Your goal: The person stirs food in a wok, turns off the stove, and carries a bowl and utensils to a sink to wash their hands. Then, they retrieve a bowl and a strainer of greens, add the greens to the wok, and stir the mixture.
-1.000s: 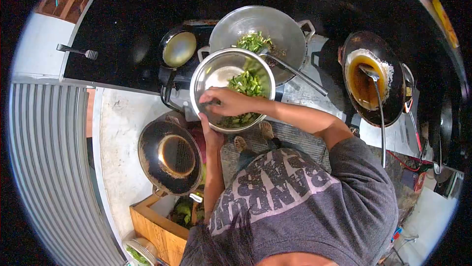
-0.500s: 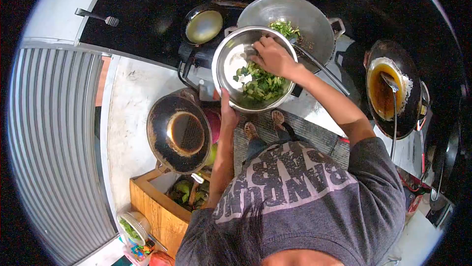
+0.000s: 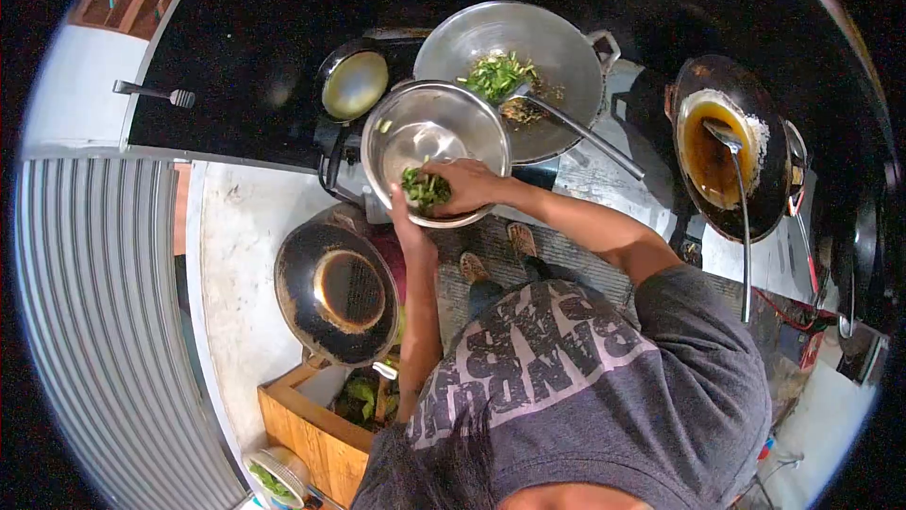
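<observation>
My left hand (image 3: 411,227) grips the near-left rim of a steel mixing bowl (image 3: 477,123), thumb over the edge. Inside the bowl, my right hand (image 3: 464,187) closes on a clump of chopped green leaves (image 3: 425,189) against the near wall. A few green scraps cling to the bowl's far-left wall. Just beyond stands a large metal wok (image 3: 557,33), partly hidden by the bowl. Chopped greens (image 3: 498,76) lie in it beside browned bits, and a long-handled spatula (image 3: 585,134) leans across its rim.
A small pan of pale liquid (image 3: 355,85) sits left of the wok. To the right is a dark wok (image 3: 698,76) holding brown oil and a ladle (image 3: 741,189). An empty blackened wok (image 3: 293,298) rests at left, near a wooden box (image 3: 311,434) with green vegetables.
My right hand has moved from the bowl's far side down into the greens, which are now a smaller clump. More greens show in the large wok. The whole view has shifted slightly.
</observation>
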Tool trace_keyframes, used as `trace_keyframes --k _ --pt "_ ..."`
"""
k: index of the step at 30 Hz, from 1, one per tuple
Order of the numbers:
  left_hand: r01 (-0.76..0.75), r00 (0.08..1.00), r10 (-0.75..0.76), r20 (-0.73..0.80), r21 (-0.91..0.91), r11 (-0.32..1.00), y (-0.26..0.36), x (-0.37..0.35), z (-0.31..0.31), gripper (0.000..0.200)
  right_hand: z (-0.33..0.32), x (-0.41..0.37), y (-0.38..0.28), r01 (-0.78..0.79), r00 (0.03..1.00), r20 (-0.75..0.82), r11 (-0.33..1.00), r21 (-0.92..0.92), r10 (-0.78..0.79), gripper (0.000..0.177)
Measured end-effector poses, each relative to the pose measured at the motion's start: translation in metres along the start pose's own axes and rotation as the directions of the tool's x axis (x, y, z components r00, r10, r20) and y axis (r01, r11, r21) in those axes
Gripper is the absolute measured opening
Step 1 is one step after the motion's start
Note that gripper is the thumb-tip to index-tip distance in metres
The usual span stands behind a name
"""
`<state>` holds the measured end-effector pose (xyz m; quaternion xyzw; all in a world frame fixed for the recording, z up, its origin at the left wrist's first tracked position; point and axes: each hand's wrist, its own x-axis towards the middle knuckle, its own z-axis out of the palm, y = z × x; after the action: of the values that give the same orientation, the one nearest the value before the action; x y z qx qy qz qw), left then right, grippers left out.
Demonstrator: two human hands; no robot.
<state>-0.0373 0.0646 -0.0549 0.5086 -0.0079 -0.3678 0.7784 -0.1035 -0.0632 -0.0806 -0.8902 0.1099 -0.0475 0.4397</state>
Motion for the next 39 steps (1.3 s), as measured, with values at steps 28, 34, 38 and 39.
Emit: trace_keyframes --k 28,34,38,39 --pt "-0.32 0.94 0.324 -0.104 0.053 0.946 0.045 -0.006 -0.015 0.061 -0.131 0.034 0.082 -0.337 0.914 -0.376 0.807 -0.485 0.156 0.027" --pt "-0.205 0.979 0.204 -0.017 -0.043 0.978 0.032 0.005 -0.003 0.059 -0.121 0.061 -0.024 0.256 0.796 -0.567 0.967 0.0 -0.211 0.023" --pt "-0.126 0.99 0.127 0.056 -0.027 0.992 0.022 -0.006 0.02 0.056 -0.079 0.087 -0.032 0.225 0.866 -0.463 0.974 0.02 -0.19 0.021" --pt "-0.119 0.991 0.12 0.066 -0.019 0.993 0.02 -0.008 0.023 0.056 -0.069 0.091 -0.029 0.218 0.868 -0.456 0.976 -0.011 -0.199 0.02"
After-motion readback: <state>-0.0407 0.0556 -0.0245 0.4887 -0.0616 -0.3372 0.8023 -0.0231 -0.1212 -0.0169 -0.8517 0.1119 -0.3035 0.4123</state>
